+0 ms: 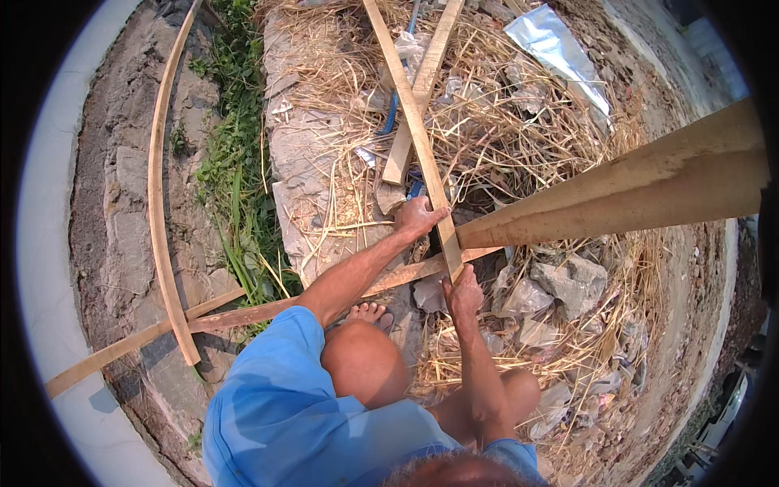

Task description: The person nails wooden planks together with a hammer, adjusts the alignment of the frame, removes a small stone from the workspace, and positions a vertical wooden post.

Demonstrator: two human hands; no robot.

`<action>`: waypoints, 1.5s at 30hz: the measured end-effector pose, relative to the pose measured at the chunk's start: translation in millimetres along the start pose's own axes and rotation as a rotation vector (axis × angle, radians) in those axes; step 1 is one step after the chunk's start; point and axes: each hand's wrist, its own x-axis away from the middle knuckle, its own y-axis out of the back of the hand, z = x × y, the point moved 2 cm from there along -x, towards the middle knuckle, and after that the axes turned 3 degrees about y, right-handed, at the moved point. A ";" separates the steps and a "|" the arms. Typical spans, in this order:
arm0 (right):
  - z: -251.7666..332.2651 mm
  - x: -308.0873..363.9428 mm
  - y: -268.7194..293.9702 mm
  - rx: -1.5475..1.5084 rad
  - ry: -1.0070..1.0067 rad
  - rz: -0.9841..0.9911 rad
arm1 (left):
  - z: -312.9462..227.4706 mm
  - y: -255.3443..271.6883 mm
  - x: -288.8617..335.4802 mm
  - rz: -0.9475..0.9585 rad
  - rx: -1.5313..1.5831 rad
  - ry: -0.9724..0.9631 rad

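A long, narrow wooden batten (412, 109) runs from the top of the view down to between my knees. My left hand (420, 217) is closed around its side, thumb across the upper face. Lower down, my right hand (464, 292) grips the batten at its near end. Just beneath that end, another wooden strip (398, 278) lies crosswise. The lower end of a thick wooden post (633, 185) comes in from the right, close beside the batten and my hands. A shorter wood piece (423, 89) crosses under the batten farther away.
Dry straw (503, 146), broken concrete chunks (572, 286) and plastic scraps cover the ground. A silvery sheet (560, 53) lies at the far right. On the left, another batten (158, 178) rests on stone beside green weeds (235, 162). My bare foot (369, 312) is near the crosswise strip.
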 end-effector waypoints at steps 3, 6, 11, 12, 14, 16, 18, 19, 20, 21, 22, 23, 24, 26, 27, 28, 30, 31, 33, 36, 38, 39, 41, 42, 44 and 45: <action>-0.7 5.4 9.9 0.013 0.017 0.059 | -2.6 0.1 23.9 0.039 0.015 0.184; -6.0 11.2 21.2 -0.038 0.063 0.085 | -4.5 -20.0 49.7 0.193 0.146 0.129; -9.4 9.0 37.7 -0.138 0.059 0.081 | 7.7 -74.8 47.5 0.181 0.601 0.160; -15.2 9.3 40.8 -0.143 0.055 0.079 | -1.1 -77.6 44.8 0.223 0.584 0.219; -24.2 10.3 45.0 -0.137 0.035 0.081 | -17.2 -84.2 48.9 0.189 0.612 0.217; -24.7 11.7 44.2 -0.116 0.012 0.092 | -20.0 -88.5 49.6 0.151 0.612 0.242; -24.9 11.5 45.2 -0.124 0.033 0.087 | -15.9 -91.0 48.1 0.114 0.592 0.297; -26.2 11.6 46.2 -0.125 0.044 0.086 | -16.5 -92.6 49.8 0.085 0.597 0.306; -26.3 11.8 46.5 -0.119 0.052 0.093 | -16.7 -93.2 51.4 0.055 0.603 0.315; -25.7 12.4 46.4 -0.113 0.057 0.099 | -17.8 -93.5 53.4 0.030 0.608 0.324; -24.7 13.0 46.4 -0.107 0.063 0.106 | -18.7 -93.8 55.8 0.036 0.669 0.323; -24.8 14.7 46.9 -0.095 0.043 0.116 | -19.3 -94.0 58.7 0.041 0.731 0.321; -19.1 16.7 48.7 -0.087 0.034 0.133 | -13.6 -92.1 59.8 0.033 0.796 0.322; -6.3 18.6 51.4 -0.084 0.027 0.151 | -7.8 -93.3 59.2 0.011 0.800 0.296; -13.8 19.0 52.2 -0.088 -0.001 0.141 | -8.0 -106.4 53.7 0.030 0.792 0.285; -18.3 19.9 53.2 -0.086 -0.017 0.132 | -18.1 -106.6 58.8 0.068 0.865 0.255; -20.9 23.1 51.5 -0.084 -0.014 0.127 | -34.6 -101.9 73.1 0.004 0.912 0.321; -21.3 24.1 50.3 -0.087 -0.014 0.123 | -39.2 -100.5 77.3 -0.027 0.930 0.354; -15.9 23.8 49.1 -0.096 -0.011 0.130 | -22.5 -104.8 65.9 0.020 0.941 0.298; -22.6 20.1 50.2 -0.115 0.020 0.105 | -22.7 -103.4 59.9 0.146 0.913 0.281; -44.7 18.3 54.2 -0.108 -0.010 0.066 | -57.7 -105.3 66.9 0.242 0.890 0.246; -37.9 16.1 53.4 -0.115 0.017 0.073 | -50.6 -101.8 66.2 0.142 0.872 0.289; -25.4 12.0 51.5 -0.134 0.068 0.092 | -37.1 -96.0 65.2 -0.056 0.833 0.375; -19.0 10.1 50.1 -0.147 0.095 0.106 | -29.0 -91.0 65.3 -0.092 0.867 0.368; -26.3 6.5 53.8 -0.145 0.084 0.088 | -40.8 -89.7 64.7 0.028 0.874 0.277; -29.4 5.4 56.9 -0.142 0.070 0.072 | -49.5 -90.6 65.8 0.091 0.877 0.231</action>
